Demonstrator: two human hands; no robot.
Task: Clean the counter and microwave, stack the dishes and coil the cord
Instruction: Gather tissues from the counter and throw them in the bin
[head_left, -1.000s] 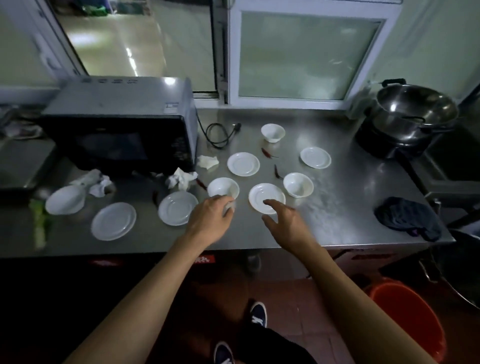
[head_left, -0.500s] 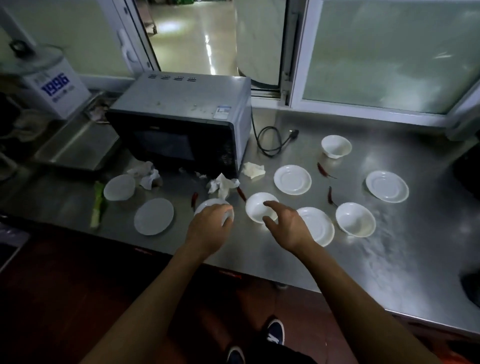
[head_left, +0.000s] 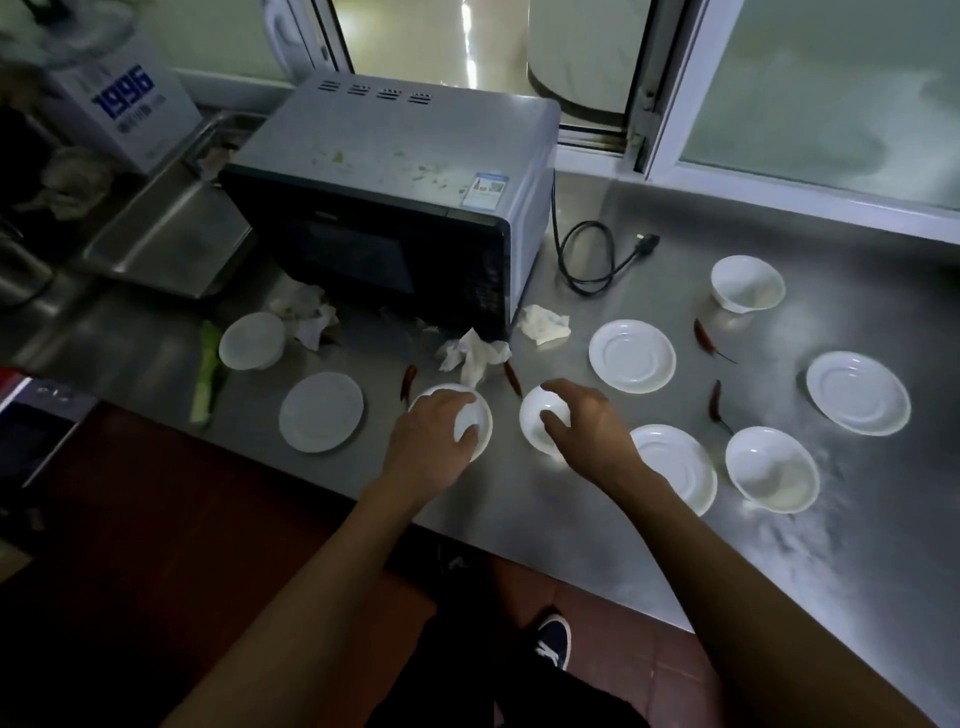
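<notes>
Both hands are down on the brushed steel counter (head_left: 649, 545), in front of the grey, crumb-flecked microwave (head_left: 415, 150). The left hand (head_left: 431, 447) curls its fingers round a shallow white saucer (head_left: 475, 421); the right hand (head_left: 587, 436) grips a small white bowl (head_left: 537, 415) just beside it.

The view has turned to the left since one second ago: the pot and the dark cloth on the right have gone out of the picture, and a box (head_left: 122, 98) with "1996" and a metal tray (head_left: 171, 234) have come in. The left hand (head_left: 426, 449) was on the bowl (head_left: 543, 421) then; now it grips the plate (head_left: 475, 421) left of it. The right hand (head_left: 587, 436) has left the plate (head_left: 675, 467) on the surface (head_left: 597, 530) and now grips the bowl.
</notes>
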